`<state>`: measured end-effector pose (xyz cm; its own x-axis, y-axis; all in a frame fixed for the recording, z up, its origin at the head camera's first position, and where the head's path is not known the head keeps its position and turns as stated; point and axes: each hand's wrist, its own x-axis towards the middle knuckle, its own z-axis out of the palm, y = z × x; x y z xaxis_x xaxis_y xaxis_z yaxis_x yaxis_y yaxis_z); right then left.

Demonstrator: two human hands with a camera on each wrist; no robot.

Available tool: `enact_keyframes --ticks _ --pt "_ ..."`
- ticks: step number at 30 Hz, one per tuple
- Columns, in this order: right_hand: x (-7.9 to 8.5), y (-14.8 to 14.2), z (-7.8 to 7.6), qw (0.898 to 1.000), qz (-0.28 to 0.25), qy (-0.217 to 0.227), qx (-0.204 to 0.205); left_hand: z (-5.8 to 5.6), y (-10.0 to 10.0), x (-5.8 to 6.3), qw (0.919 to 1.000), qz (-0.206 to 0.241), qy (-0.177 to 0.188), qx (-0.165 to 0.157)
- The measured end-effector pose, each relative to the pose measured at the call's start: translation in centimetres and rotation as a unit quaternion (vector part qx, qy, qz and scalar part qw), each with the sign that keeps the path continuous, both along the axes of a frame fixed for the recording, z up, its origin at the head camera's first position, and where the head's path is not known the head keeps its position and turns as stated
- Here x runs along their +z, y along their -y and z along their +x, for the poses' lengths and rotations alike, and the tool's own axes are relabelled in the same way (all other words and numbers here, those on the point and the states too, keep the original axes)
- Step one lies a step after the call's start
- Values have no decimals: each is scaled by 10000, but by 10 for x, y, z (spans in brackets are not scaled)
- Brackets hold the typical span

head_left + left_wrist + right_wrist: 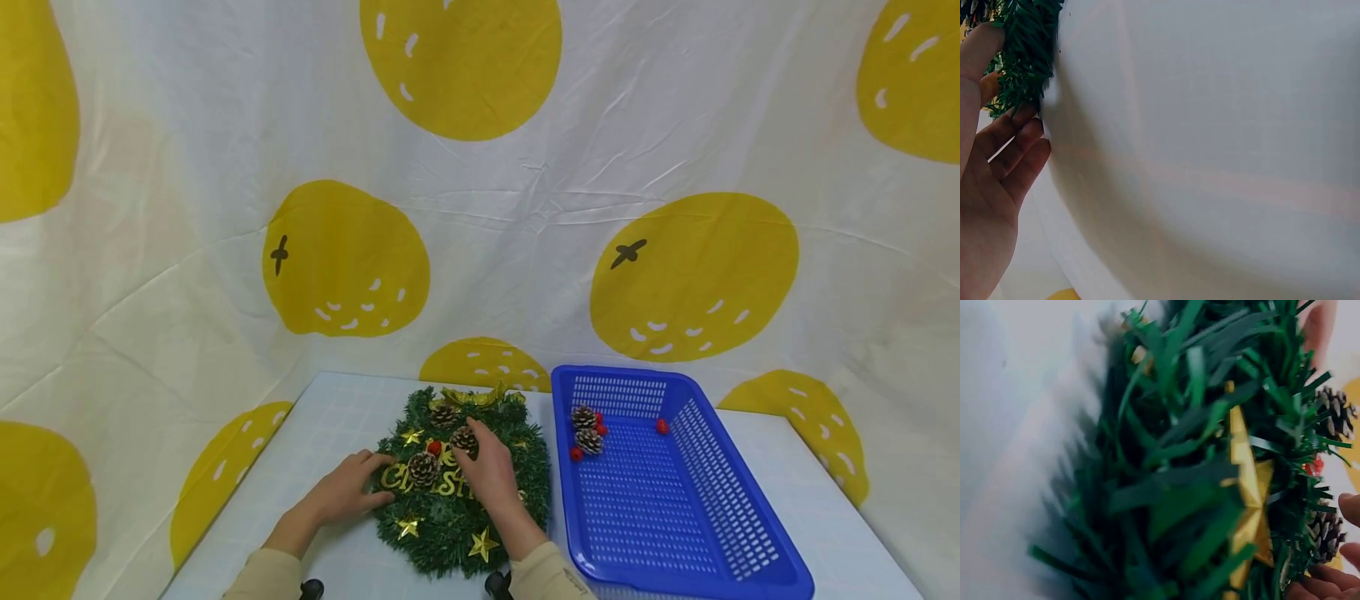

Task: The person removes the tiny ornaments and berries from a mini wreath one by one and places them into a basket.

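A round green tinsel wreath (517,500) with gold lettering and gold stars (483,545) lies on the table. My right hand (491,468) pinches a brown pine cone (464,440) over the wreath's middle; in the right wrist view its fingers (1351,509) are at a pine cone (1325,536). Two other pine cones, one at lower left (423,469) and one at upper left (444,415), sit on the wreath, with a red berry (434,448) between. At the wreath's left edge rests my left hand (347,486), thumb and fingers spread; its fingertips (1035,150) touch the greenery.
Right of the wreath stands a blue plastic basket (678,575). Inside it are pine cones (588,441) and several red berries (662,427). A gold ribbon (480,397) tops the wreath. White cloth with yellow fruit shapes hangs behind the white table (337,417).
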<state>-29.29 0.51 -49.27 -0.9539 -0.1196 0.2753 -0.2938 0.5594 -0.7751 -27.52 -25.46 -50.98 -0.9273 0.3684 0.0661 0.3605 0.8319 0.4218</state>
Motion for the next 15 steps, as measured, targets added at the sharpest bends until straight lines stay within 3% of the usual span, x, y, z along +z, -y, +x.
enact_keyframes --ticks 7,15 --pt "-5 1 -1 9995 178 64 238 0 0 -1 10000 -52 -59 -19" --pt "-9 2 -3 9999 77 31 75 -2 0 0 9999 -85 -75 -38"
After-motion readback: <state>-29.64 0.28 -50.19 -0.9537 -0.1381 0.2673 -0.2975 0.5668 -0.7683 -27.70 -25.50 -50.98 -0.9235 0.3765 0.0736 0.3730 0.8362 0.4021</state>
